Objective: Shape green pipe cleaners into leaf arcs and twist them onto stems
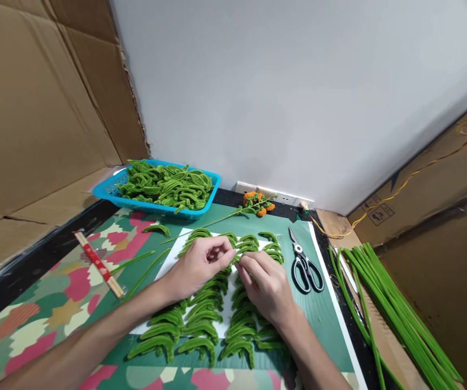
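Note:
Over the middle of the table, my left hand (203,265) and my right hand (268,284) meet almost tip to tip. Both are closed in a pinch on a small green chenille stem piece (235,260), mostly hidden by the fingers. Beneath them, curved green chenille leaves (203,327) lie in several columns, partly on white paper (172,257) and partly on the green mat. My forearms and hands cover some of these leaves. One loose chenille leaf (157,229) rests to the upper left of the paper.
A blue basket (156,207) heaped with green chenille pieces stands at the back left. Scissors (301,262) lie right of the paper. An orange flower stem (253,206) lies at the back. Wrapped chopsticks (97,262) are left; long green chenille stems (403,309) are right.

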Action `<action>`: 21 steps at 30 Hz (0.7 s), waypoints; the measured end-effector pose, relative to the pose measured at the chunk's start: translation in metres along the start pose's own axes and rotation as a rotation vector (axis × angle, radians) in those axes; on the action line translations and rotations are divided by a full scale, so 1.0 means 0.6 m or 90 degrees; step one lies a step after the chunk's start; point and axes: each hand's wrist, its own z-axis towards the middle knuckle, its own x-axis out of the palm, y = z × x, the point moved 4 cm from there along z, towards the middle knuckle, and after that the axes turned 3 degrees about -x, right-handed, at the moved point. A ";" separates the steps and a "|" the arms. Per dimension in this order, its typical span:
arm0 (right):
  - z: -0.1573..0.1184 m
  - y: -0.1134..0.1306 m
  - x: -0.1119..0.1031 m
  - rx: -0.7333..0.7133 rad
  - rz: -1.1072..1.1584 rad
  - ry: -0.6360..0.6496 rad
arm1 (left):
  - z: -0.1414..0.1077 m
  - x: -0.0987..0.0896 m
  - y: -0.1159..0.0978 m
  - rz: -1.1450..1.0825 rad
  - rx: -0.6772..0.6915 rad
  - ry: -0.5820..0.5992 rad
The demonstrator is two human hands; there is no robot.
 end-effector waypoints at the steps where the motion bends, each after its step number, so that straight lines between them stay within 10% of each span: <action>1: -0.001 -0.001 0.000 0.005 -0.004 -0.001 | 0.000 0.000 0.000 -0.003 -0.001 -0.001; 21: -0.001 -0.004 0.000 0.021 0.038 -0.004 | 0.001 0.004 0.003 -0.032 -0.009 0.033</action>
